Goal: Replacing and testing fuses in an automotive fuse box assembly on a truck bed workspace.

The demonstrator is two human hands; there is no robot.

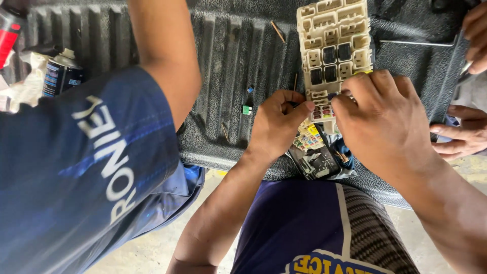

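Hands meet at the near end of a cream fuse box (332, 45) lying on a black ribbed liner (223, 61). The left hand (276, 124) is curled tight, thumb and forefinger pinched at the box's lower row of small coloured fuses (323, 111) — whether a fuse sits between the fingertips I cannot tell. The right hand (385, 119) lies over the box's near right corner, fingers bent and pressing on it, steadying it. The box stretches away from the person, its dark square relays showing in the middle. Just below the hands, at the liner's edge, sits a second, darker part (317, 157) with coloured fuses. A small green fuse (246, 109) lies loose to the left of the left hand. Farther left a co-worker's arm (167, 56) in a blue sleeve reaches across, with a spray can (60, 73) beyond it — another person's hands (464, 134) show at the right edge.
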